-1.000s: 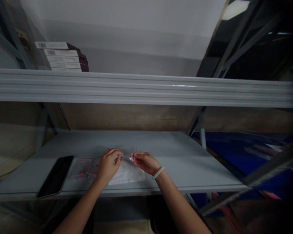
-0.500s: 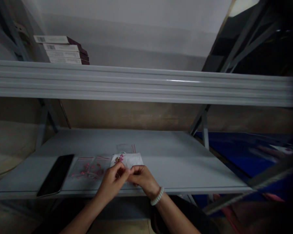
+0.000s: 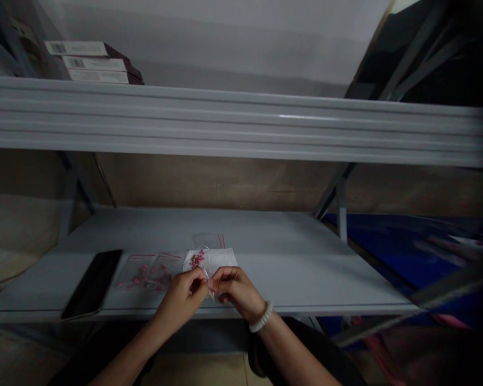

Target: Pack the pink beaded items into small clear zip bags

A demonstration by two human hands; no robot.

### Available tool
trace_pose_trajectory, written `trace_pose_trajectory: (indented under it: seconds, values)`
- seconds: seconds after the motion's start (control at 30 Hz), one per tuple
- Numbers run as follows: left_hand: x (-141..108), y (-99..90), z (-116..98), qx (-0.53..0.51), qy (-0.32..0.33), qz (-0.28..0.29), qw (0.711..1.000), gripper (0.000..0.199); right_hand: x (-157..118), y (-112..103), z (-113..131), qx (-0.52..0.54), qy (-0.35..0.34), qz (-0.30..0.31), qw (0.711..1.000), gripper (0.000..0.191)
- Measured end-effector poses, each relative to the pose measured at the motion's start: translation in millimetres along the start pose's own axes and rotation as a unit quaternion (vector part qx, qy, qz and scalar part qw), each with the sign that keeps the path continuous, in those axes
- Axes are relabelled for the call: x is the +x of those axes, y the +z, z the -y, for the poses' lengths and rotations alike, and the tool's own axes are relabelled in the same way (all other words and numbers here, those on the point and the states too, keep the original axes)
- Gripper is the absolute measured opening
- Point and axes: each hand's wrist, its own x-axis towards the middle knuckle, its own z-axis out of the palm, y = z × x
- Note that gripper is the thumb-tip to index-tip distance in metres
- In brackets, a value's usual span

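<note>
My left hand and my right hand meet above the shelf's front edge, thumbs and fingers pinched together. Between the fingertips is a small clear plastic piece, perhaps a bag; its details are too small to tell. Just behind the hands lies a white sheet with small pink and brown beads on its left part. Clear bags with pink pieces lie left of my left hand. Another clear bag with red lines lies behind the sheet.
A black phone lies at the left of the grey lower shelf. An upper shelf beam crosses in front, with stacked boxes above. A blue surface is at right.
The view has tilted slightly, so the upper shelf sits higher in it. My hands stay together, and more of the clear plastic shows between my fingertips.
</note>
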Motion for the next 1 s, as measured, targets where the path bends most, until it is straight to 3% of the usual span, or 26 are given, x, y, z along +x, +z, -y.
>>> trace_pose_trajectory:
  seconds: [0.07,0.2,0.33,0.43,0.5,0.63,0.83,0.93,1.0]
  values:
    - [-0.4,-1.1,1.0,0.054,-0.005,-0.032,0.998,0.017,-0.6,3.8,5.8,-0.079,-0.074,-0.036,0.993,0.014]
    - [-1.1,-8.5,0.0,0.116,-0.001,-0.086,0.99,0.02,0.2,7.7,21.5,-0.247,-0.215,-0.149,0.933,0.016]
    - [-0.1,-15.4,-5.4,0.136,0.092,-0.14,0.976,0.015,4.9,8.9,28.7,-0.25,-0.224,-0.151,0.93,0.016]
    - [2.3,-15.3,-6.1,0.157,0.16,-0.171,0.959,0.062,8.9,11.0,27.5,-0.229,-0.222,-0.126,0.939,0.015]
    - [3.9,-14.6,-4.0,0.171,0.161,-0.168,0.957,0.073,10.7,13.3,26.4,-0.23,-0.224,-0.119,0.94,0.013]
    - [7.0,-16.7,0.8,0.171,0.134,-0.169,0.961,0.048,13.2,16.6,26.5,-0.258,-0.241,-0.148,0.924,0.014]
    - [16.5,-27.6,13.3,0.122,0.126,-0.214,0.961,0.039,31.5,2.8,26.3,-0.295,-0.256,-0.14,0.91,0.025]
    - [21.5,-34.5,23.2,0.073,0.086,-0.254,0.961,0.034,50.9,-7.3,17.2,-0.357,-0.259,-0.172,0.881,0.02]
    - [23.6,-37.5,28.0,0.031,0.036,-0.259,0.965,0.035,63.7,-9.9,8.0,-0.437,-0.249,-0.157,0.85,0.014]
